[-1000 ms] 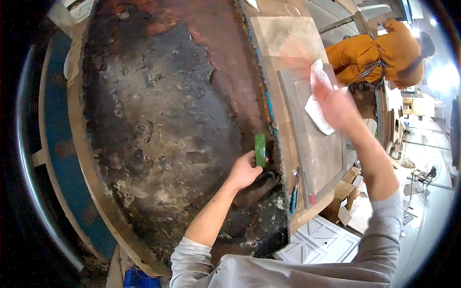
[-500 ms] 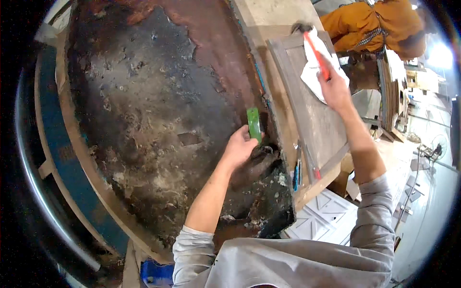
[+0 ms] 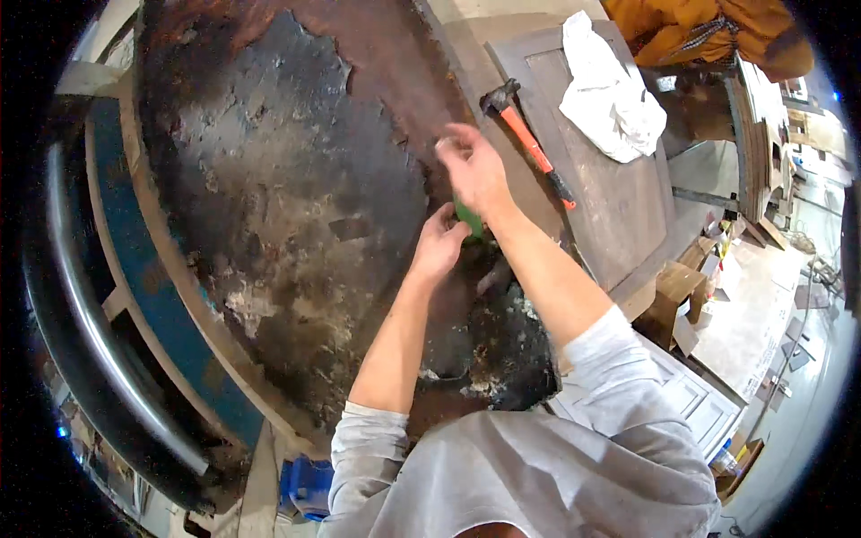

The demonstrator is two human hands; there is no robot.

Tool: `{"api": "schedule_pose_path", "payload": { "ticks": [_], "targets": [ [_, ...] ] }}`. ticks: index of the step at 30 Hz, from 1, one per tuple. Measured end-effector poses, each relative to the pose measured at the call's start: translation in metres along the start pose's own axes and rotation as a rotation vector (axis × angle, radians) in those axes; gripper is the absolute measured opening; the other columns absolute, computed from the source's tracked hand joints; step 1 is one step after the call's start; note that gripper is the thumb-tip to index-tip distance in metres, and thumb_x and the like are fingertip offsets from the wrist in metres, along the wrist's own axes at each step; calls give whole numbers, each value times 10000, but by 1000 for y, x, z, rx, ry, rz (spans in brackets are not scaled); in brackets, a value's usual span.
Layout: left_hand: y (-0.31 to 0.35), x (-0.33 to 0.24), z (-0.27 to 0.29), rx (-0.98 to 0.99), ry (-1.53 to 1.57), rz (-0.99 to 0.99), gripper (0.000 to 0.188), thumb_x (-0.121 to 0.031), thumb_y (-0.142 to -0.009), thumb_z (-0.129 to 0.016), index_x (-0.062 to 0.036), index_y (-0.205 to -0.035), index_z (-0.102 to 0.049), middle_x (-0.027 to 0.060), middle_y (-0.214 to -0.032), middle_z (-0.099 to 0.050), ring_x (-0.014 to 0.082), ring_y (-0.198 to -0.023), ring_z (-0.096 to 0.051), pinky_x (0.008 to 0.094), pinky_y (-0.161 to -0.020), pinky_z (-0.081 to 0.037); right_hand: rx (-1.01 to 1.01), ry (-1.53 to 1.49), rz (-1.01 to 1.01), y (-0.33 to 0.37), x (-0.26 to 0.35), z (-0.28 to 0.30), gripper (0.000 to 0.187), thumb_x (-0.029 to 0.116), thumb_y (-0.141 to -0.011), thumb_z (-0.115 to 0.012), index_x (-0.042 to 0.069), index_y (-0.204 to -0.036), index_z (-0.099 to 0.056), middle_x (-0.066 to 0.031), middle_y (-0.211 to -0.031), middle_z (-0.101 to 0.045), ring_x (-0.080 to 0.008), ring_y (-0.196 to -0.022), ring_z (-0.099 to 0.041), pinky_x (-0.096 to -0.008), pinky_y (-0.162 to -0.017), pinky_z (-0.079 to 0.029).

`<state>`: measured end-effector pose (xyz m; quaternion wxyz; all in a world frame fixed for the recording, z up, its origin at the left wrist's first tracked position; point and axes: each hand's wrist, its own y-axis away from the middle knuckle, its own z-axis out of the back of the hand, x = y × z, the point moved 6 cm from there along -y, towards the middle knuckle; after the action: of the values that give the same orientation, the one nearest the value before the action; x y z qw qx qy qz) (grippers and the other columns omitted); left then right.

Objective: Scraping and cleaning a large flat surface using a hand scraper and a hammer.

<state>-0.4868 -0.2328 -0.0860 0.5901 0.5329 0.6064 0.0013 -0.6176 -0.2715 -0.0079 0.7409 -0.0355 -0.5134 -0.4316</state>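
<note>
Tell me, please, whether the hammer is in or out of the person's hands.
Out: the hammer lies at the edge of the grey panel, apart from the left hand and right hand.

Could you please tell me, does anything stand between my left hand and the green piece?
Nothing visible does: the left hand holds the green piece directly. The right hand, near its wrist, only hides part of it from the camera.

Stained tabletop (image 3: 296, 170): wide passage left of the left hand (image 3: 438, 247). To that hand's right, the green block (image 3: 469, 220) and right hand (image 3: 477, 170) block the way, the right forearm slanting across. Narrow gap between right hand and hammer (image 3: 527, 139); hammer stands between it and cloth (image 3: 610, 99). Panel (image 3: 623, 197) offers room below the cloth.
</note>
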Motion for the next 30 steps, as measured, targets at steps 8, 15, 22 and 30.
{"api": "schedule_pose_path", "payload": {
  "ticks": [8,15,22,30],
  "targets": [
    [17,-24,-12,-67,-209,-142,375,-192,-933,-601,73,-1197,-566,72,-960,-654,138,-848,-562,293,-802,-457,146,-197,-259,14,-46,-8,356,323,-949,-551,-8,-826,-604,-84,-661,-622,-165,-567,-579,-328,-569,-466],
    [60,-9,-23,-212,-173,-138,188,-114,-928,-570,42,-1028,-600,170,-854,-666,191,-760,-614,321,-746,-486,-4,-381,-183,79,-30,13,303,216,-961,-554,51,-719,-478,-10,-592,-490,-89,-514,-447,-261,-472,-372],
    [158,16,-60,-35,-340,-571,221,-119,-897,-582,6,-1077,-606,210,-967,-658,269,-880,-646,367,-798,-510,-78,-362,385,221,-36,70,330,130,-943,-463,51,-623,-453,-26,-547,-479,-115,-493,-452,-270,-484,-370],
    [160,-11,-52,-50,-372,-493,416,-105,-879,-620,-30,-1278,-531,204,-1287,-562,334,-1213,-540,390,-1004,-441,21,-410,160,207,-14,63,331,166,-931,-539,42,-624,-526,-15,-551,-521,-92,-509,-478,-272,-475,-372]
  ]
}}
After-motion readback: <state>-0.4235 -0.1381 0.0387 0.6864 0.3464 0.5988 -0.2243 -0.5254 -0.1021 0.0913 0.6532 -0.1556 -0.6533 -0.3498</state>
